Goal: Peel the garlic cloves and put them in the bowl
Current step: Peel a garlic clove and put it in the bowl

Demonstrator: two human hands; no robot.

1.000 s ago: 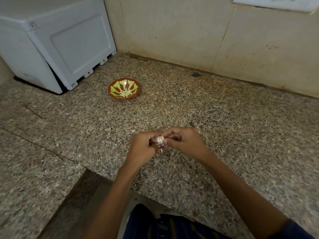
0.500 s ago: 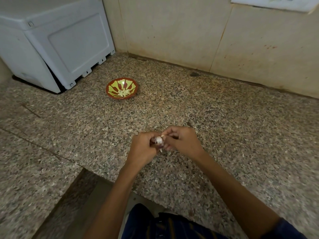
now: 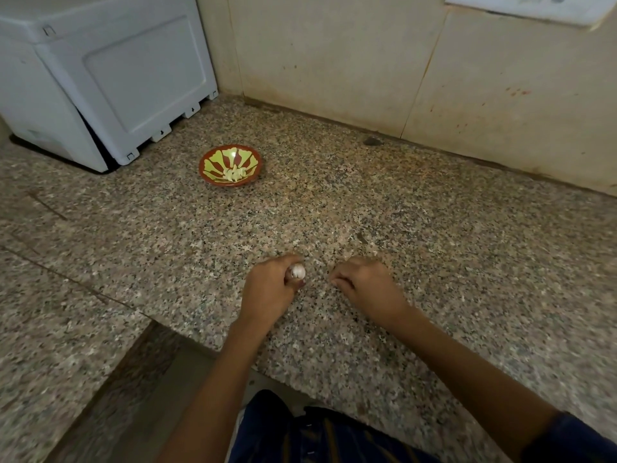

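Note:
My left hand [image 3: 268, 290] is closed around a white garlic piece [image 3: 297, 271], which shows at the fingertips just above the granite counter. My right hand [image 3: 365, 285] is a hand's width to its right, fingers curled, knuckles up; whether it pinches a bit of skin is too small to tell. A small red bowl with a yellow-green petal pattern [image 3: 213, 160] stands farther back and to the left, with several pale peeled cloves [image 3: 234, 173] lying in it.
A white plastic appliance [image 3: 110, 71] fills the back left corner. A beige tiled wall [image 3: 367, 61] closes the back. The speckled granite counter [image 3: 434, 245] has its front edge by my body, with a lower granite surface [image 3: 50, 329] at the left.
My hands were together at the garlic; now the right hand has pulled away to the right while the left keeps the garlic.

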